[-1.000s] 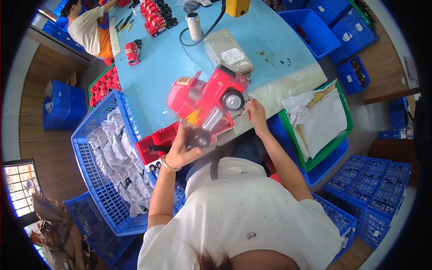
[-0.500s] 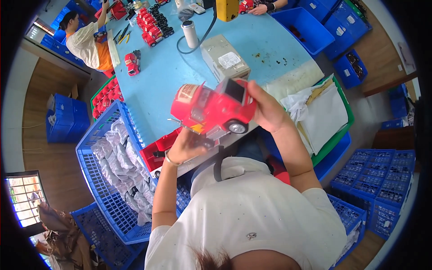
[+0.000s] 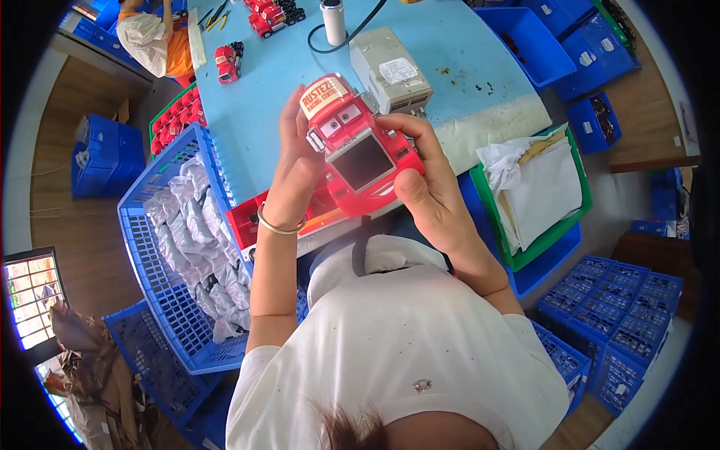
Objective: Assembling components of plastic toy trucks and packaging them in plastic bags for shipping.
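Note:
A red toy truck cab point(image 3: 361, 160) is held between my two hands above the near edge of the blue-topped table. Its front faces me, with a dark grille panel in a silver frame, cartoon eyes on the windshield and a cream roof panel. My left hand point(image 3: 294, 165) grips its left side, the fingertips partly hidden behind the cab. My right hand point(image 3: 433, 196) holds the other side, thumb near the bumper and fingers along the upper side. Below the cab, partly behind my left wrist, lies a red toy part point(image 3: 321, 208) at the table edge.
On the table point(image 3: 262, 142) are a grey metal box point(image 3: 390, 71), a white cylinder point(image 3: 333, 22) and another red truck point(image 3: 228, 63). A blue basket point(image 3: 135, 247) of wrapped pieces stands left; a green-rimmed bin point(image 3: 574, 217) with white sheets stands right. Another person point(image 3: 146, 37) works far left.
The truck cab has turned from a tilted side view to upright, its front toward me. My left hand has moved up from beneath it to its left side. The view has shifted.

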`<control>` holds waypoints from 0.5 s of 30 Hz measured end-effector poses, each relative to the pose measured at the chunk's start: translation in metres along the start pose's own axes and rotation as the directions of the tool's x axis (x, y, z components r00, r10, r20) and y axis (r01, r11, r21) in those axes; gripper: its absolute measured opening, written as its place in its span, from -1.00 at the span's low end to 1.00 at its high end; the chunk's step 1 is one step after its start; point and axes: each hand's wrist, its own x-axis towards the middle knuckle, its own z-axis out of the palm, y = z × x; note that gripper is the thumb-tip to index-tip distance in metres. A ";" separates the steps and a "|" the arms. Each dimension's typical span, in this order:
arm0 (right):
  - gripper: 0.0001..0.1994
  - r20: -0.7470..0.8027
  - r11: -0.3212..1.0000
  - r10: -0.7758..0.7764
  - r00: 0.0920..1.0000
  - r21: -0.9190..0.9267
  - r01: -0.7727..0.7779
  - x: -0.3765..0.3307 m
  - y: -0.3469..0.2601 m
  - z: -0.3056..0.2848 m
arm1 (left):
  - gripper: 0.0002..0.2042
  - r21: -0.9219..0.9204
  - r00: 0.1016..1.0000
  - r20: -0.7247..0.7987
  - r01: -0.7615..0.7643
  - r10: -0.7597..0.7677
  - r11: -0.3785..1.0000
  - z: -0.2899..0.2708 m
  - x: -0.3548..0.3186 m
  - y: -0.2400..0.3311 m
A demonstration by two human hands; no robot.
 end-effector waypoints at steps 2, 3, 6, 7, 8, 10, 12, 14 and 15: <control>-0.39 0.004 1.000 0.007 1.000 0.026 -0.007 -0.002 -0.003 0.002 | 0.14 0.040 1.000 -0.001 0.005 -0.005 0.999 -0.001 0.000 0.000; -0.38 0.014 0.999 0.034 0.999 0.021 -0.035 -0.003 -0.004 0.003 | 0.14 0.039 1.000 0.000 0.005 -0.005 0.999 -0.001 0.000 0.000; -0.34 0.036 0.996 0.086 0.996 0.008 -0.086 -0.004 -0.005 0.004 | 0.14 0.067 1.000 -0.013 0.025 -0.024 0.997 -0.001 -0.001 -0.002; -0.33 0.022 0.997 0.081 0.996 0.017 -0.081 -0.004 -0.003 0.004 | 0.14 0.066 1.000 -0.013 0.022 -0.021 0.998 -0.001 -0.001 -0.001; -0.31 0.009 0.997 0.076 0.997 0.026 -0.076 -0.003 0.000 0.005 | 0.14 0.009 1.000 -0.012 0.023 -0.023 1.000 -0.001 -0.001 0.000; -0.30 0.000 0.997 0.070 0.998 0.033 -0.070 -0.003 0.006 0.004 | 0.15 -0.106 1.000 -0.012 0.024 -0.025 0.994 -0.001 0.000 0.002; -0.30 0.013 0.998 -0.029 1.000 -0.057 0.030 -0.003 0.015 0.001 | 0.15 -0.090 1.000 0.017 0.002 -0.001 0.996 -0.001 0.003 0.006; -0.30 0.035 0.992 -0.077 0.996 -0.099 0.080 -0.002 0.018 0.002 | 0.14 -0.055 0.997 0.073 -0.034 0.038 0.998 -0.003 0.004 0.011; -0.32 0.033 0.993 -0.093 0.995 -0.069 0.095 -0.002 0.019 0.002 | 0.14 -0.055 0.997 0.067 -0.039 0.043 0.998 -0.003 0.004 0.011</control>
